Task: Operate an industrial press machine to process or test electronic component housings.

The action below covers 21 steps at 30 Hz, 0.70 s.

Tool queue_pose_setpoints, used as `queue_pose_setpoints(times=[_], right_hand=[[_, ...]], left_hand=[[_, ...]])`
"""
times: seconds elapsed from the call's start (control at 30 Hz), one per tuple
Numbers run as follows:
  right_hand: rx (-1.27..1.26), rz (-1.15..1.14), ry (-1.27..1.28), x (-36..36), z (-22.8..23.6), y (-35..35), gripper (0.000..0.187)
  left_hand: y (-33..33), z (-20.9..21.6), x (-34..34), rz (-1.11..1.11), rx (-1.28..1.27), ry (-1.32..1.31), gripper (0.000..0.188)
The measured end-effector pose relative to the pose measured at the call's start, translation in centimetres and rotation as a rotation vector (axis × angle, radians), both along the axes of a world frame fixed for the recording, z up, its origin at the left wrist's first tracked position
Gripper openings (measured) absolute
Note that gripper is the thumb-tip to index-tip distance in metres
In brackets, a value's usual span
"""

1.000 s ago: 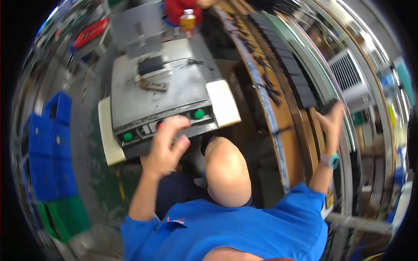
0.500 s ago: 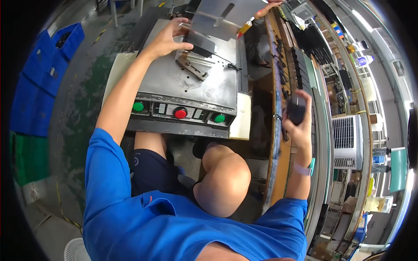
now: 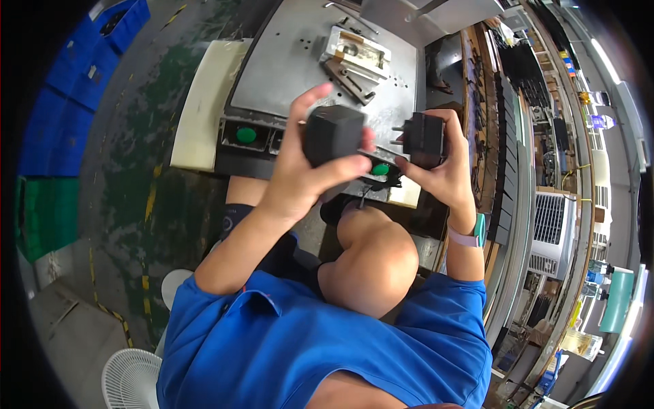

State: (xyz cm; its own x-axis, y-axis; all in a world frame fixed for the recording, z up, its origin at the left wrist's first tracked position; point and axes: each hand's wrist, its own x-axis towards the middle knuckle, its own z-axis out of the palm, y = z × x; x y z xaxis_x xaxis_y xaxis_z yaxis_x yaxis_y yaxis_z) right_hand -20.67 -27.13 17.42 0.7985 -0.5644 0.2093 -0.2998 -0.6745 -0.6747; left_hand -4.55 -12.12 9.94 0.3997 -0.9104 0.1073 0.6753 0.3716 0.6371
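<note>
My left hand (image 3: 293, 177) is wrapped round a blocky black power adapter (image 3: 332, 136), holding it above the machine's front edge. Level with it, my right hand (image 3: 453, 163) grips a second black power adapter (image 3: 428, 140), whose metal prongs point left at the first one. A gap separates the two adapters. A dark cable (image 3: 368, 184) hangs below the left one. Farther off on the metal machine table (image 3: 272, 75) sits a pale metal fixture (image 3: 371, 58), with a slotted clamp bar (image 3: 349, 80) beside it.
Green buttons (image 3: 246, 135) line the machine's front panel, partly behind my hands. A grey plate (image 3: 409, 17) stands over the table's far side. To the right runs a bench (image 3: 487, 129) with rows of black adapters. Blue bins (image 3: 58, 129) and a white fan (image 3: 129, 378) are at left.
My left hand has lifted its adapter off the fixture and drawn it toward me. My right hand has come left from the bench with its adapter. The view has shifted.
</note>
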Motion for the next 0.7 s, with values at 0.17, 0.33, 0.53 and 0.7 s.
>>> queue_pose_setpoints(times=[0.17, 0.33, 0.53, 0.7], right_hand=[[-0.110, 0.031, 0.083, -0.7, 0.2, 3.2, 0.064], [-0.141, 0.010, 0.085, -1.7, -0.1, 5.1, 0.069], [-0.203, 0.070, 0.090, -3.2, 0.2, 6.6, 0.074], [-0.219, 0.113, 0.066, -4.2, 0.8, 8.0, 0.076]], left_hand=[[-0.3, 1.9, -0.8, 0.198, -0.088, -0.478, 0.109], [0.5, 1.1, -1.6, 0.203, -0.106, -0.566, 0.112], [1.4, 1.6, -2.5, 0.170, -0.144, -0.570, 0.105], [2.6, 2.1, -2.7, 0.086, -0.151, -0.591, 0.101]])
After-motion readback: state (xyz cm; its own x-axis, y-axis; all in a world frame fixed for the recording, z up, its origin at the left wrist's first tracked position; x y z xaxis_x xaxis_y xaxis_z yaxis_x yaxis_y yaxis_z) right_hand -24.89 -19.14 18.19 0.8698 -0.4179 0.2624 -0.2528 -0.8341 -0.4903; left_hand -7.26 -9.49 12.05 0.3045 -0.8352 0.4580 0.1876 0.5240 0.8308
